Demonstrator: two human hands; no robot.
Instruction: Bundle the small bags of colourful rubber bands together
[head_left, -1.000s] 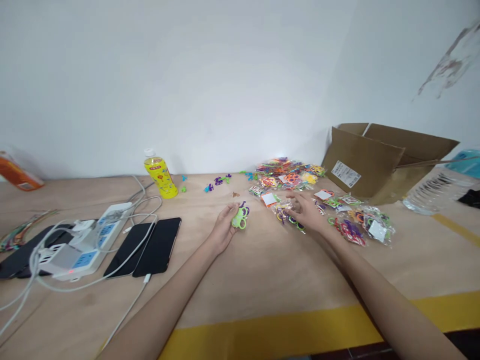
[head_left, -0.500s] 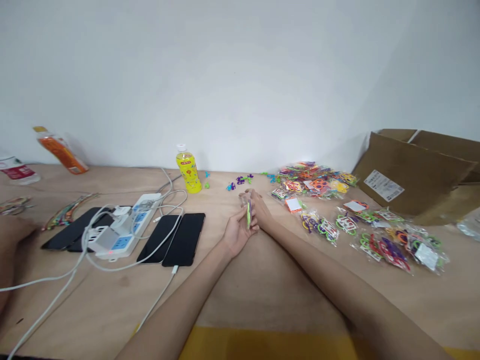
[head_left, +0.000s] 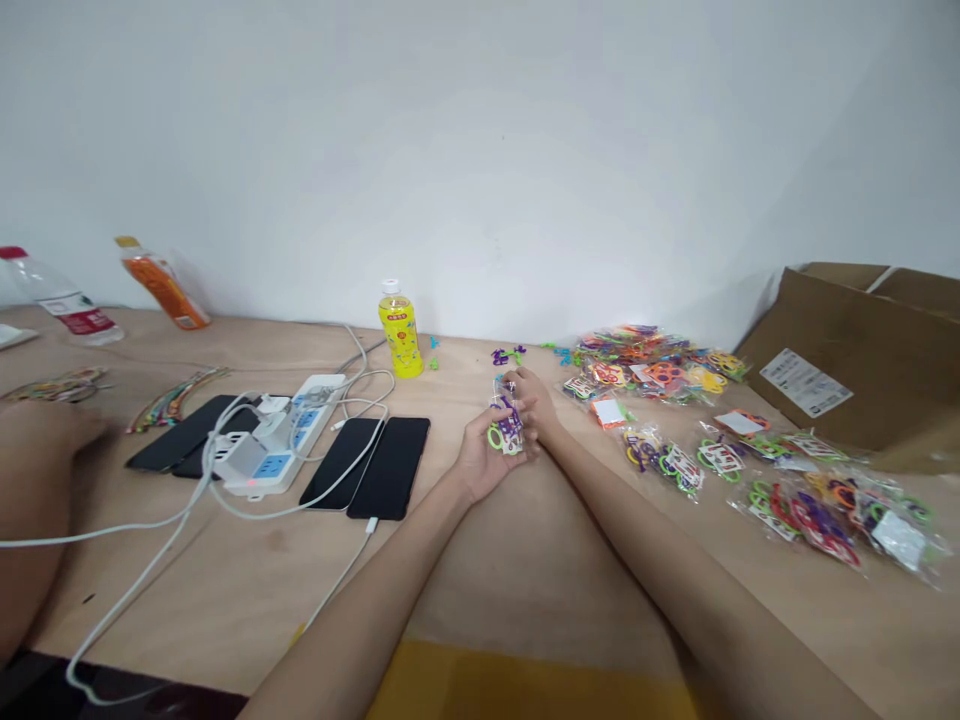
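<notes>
My left hand [head_left: 478,455] is closed around a small clear plastic bag of purple and green plastic pieces [head_left: 508,425], thumb across its front. A white printed card shows inside the bag. My right hand [head_left: 531,400] is at the bag's upper right side, its fingers bent against the bag's edge; some of them are hidden behind it. Just beyond the hands, small loose purple and green plastic pieces [head_left: 508,356] lie on the table. To the right is a heap of similar filled bags [head_left: 637,360], with more bags [head_left: 806,510] spread nearer to me.
A yellow drink bottle [head_left: 401,335] stands near the wall. Left are two phones [head_left: 388,468], a power strip [head_left: 274,450] with white cables, and tilted bottles [head_left: 161,285]. A cardboard box [head_left: 862,370] sits at right. Another person's arm [head_left: 37,480] rests at far left.
The bag has turned from edge-on to show its flat face towards me. My view has shifted a little left, so the things on the table appear further right.
</notes>
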